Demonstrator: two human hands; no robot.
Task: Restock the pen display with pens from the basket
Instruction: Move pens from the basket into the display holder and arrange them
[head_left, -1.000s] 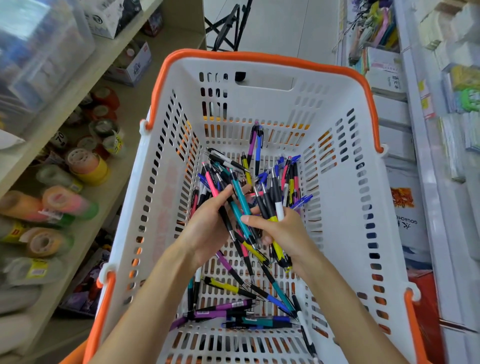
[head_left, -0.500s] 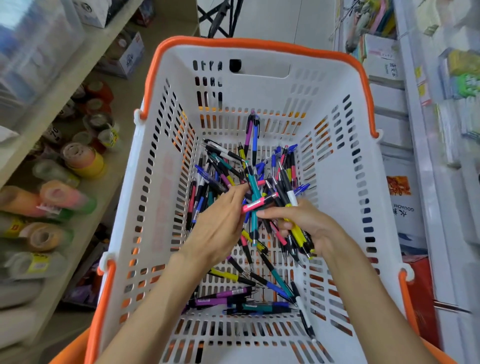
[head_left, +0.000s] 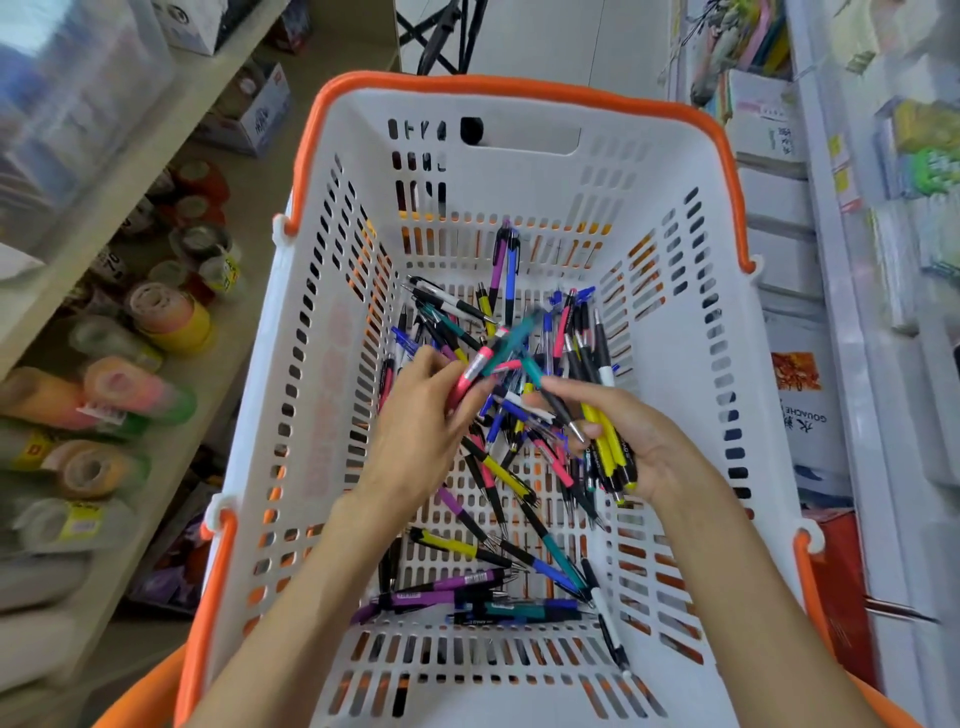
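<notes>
pink pen (head_left: 470, 378) slanting up-right (blurred), pinched by left hand (head_left: 421, 431), right hand (head_left: 631, 447) clutching pen bundle (head_left: 605, 441)

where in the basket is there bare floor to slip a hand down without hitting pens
Bare basket floor shows along the near wall, below the purple pens. A smaller strip lies under the far wall, right of the upright purple and blue pair. The middle is crowded: the pen pile sits between the left hand and right hand.

Stocked shelves (head_left: 130, 218) flanking pale floor (head_left: 545, 36)
</notes>
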